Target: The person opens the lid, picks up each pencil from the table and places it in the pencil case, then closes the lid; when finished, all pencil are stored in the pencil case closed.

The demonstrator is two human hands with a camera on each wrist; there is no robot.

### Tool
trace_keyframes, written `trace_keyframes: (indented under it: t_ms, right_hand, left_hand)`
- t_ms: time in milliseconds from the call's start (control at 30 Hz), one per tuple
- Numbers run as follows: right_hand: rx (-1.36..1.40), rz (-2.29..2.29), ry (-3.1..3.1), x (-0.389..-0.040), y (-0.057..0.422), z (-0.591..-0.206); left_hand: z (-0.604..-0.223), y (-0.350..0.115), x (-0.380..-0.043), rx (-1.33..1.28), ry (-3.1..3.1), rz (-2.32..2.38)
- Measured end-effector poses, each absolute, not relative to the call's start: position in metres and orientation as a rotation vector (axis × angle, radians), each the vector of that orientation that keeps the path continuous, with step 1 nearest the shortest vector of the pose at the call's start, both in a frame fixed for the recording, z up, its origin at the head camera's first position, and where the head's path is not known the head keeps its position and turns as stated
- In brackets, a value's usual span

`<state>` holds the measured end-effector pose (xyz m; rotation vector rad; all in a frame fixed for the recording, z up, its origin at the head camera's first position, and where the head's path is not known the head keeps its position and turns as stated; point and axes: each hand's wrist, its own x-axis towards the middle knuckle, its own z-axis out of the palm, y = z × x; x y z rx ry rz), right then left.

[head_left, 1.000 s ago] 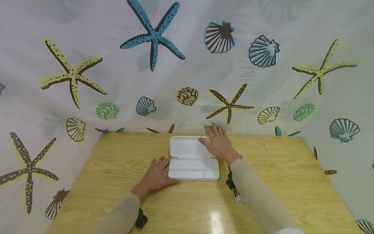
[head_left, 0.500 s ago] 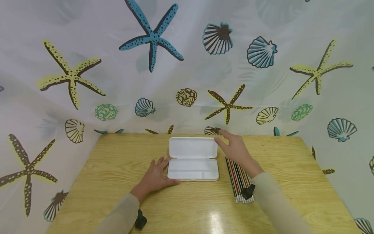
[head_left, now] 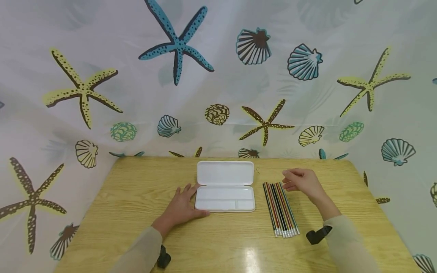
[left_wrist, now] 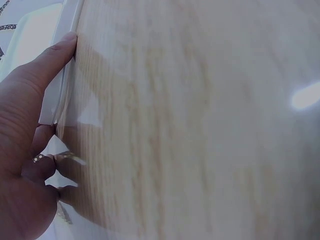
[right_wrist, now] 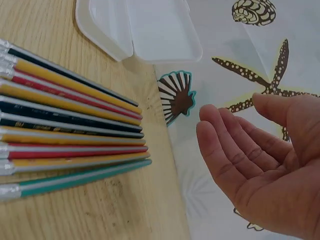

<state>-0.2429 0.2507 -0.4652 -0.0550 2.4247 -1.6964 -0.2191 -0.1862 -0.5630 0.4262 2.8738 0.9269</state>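
An opened white pencil case [head_left: 225,192] lies on the table, its lid [head_left: 225,173] folded back towards the patterned cloth. My left hand [head_left: 181,206] holds the case's left end, thumb along the front edge and fingers at the left side. In the left wrist view that thumb [left_wrist: 55,55] touches the case's rim. Right of the case, a row of several pencils [head_left: 280,210] in dark, yellow, red and green lies side by side, metal ends towards me. My right hand [head_left: 305,184] is above their far right end, fingers loosely bent, holding nothing in the right wrist view.
The wooden table [head_left: 136,182] runs up to a hanging cloth [head_left: 205,87] printed with starfish and shells, which also encloses both sides. Black wrist cameras sit by both sleeves. The case has a long compartment and smaller sections at the front.
My right hand has left the lid's right side and moved right and nearer to me, uncovering the pencils. The left hand and the case stay in place.
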Motion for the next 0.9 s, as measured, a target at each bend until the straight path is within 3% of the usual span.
trace_keyframes:
  t_ms: [900]
  right_hand:
    - [0.168, -1.45, 2.379, -0.228, 0.274, -0.518]
  left_hand:
    - [-0.566, -0.186, -0.221, 0.42, 2.87, 0.933]
